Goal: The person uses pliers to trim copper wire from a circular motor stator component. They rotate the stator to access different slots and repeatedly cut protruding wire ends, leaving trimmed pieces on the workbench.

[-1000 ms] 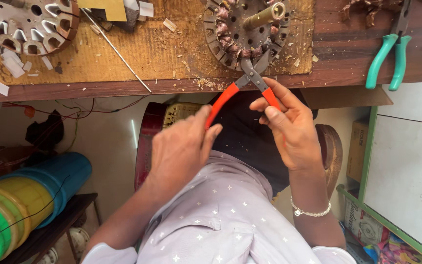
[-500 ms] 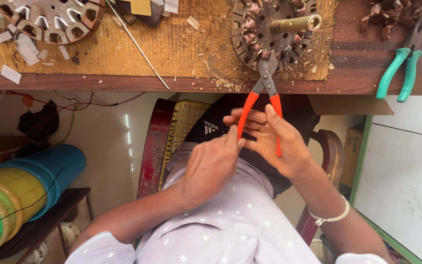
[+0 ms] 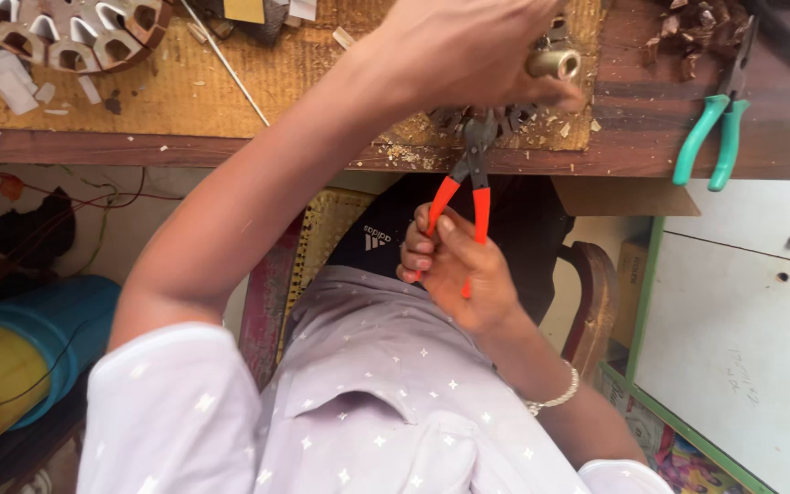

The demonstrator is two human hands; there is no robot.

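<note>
On the wooden bench [image 3: 230, 146], left hand [image 3: 468, 46] grips the motor stator [image 3: 555, 64] (mostly hidden) while right hand [image 3: 454, 265] clasps red pliers [image 3: 470, 174] just below.

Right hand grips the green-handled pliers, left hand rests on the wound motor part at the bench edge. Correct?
Not quite. In the head view the right hand grips the red-handled pliers, their jaws at the wound motor part on the bench edge. The green-handled pliers lie untouched further right on the bench. The left hand does rest on the motor part.
</note>
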